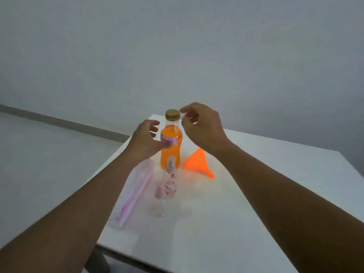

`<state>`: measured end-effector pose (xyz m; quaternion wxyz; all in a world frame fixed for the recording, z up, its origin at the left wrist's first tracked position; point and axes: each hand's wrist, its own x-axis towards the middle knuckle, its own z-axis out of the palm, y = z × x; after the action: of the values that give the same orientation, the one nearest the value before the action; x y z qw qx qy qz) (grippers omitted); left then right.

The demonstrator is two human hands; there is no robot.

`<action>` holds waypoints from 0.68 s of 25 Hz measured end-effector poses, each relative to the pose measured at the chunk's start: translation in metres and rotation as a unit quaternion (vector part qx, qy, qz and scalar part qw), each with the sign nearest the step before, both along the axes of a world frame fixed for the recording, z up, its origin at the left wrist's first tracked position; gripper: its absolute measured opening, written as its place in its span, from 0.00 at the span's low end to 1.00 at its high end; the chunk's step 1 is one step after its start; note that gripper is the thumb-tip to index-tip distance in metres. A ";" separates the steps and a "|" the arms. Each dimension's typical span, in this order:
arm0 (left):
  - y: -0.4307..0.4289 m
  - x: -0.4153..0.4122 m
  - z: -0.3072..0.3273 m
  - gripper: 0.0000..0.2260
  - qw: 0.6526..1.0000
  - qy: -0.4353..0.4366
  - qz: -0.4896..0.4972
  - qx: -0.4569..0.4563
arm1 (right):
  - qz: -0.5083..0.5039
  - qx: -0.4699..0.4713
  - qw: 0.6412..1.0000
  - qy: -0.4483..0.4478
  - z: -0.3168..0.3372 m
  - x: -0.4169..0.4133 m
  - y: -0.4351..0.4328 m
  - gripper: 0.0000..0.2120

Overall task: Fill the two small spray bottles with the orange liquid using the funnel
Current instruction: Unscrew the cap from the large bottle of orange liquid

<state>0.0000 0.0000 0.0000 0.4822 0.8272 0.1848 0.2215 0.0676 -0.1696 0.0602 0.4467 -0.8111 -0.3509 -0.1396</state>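
Your left hand (146, 141) and right hand (201, 127), fingers spread apart, flank the gold-capped clear plastic bottle of orange liquid (170, 146), gripping nothing

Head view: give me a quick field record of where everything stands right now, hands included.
big bottle: upright, orange liquid inside, gold cap on
left hand: open, at the bottle's body, thumb on the label
right hand: open, fingers beside the cap, not yet gripping
funnel: lying on its side, right of the bottle
spray bottles: clear, look empty, blurred, in front of the big bottle
cloth: folded, left of the spray bottles
table: white
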 end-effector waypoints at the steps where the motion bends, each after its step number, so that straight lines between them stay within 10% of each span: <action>1: 0.002 0.007 -0.005 0.37 0.999 0.007 -0.031 -0.012 | 0.006 -0.027 1.000 0.010 0.001 0.006 0.010 0.11; 7: 0.010 0.030 -0.024 0.27 0.995 -0.020 -0.090 0.039 | 0.051 -0.108 0.991 -0.063 0.007 0.027 0.046 0.26; 17: 0.012 0.032 -0.026 0.26 0.995 -0.017 -0.089 0.051 | 0.075 -0.124 0.986 -0.087 0.006 0.028 0.040 0.12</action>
<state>0.0316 0.0124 -0.0255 0.4603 0.8599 0.0909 0.2011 0.0952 -0.1293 0.0667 0.3196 -0.8165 -0.4625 -0.1315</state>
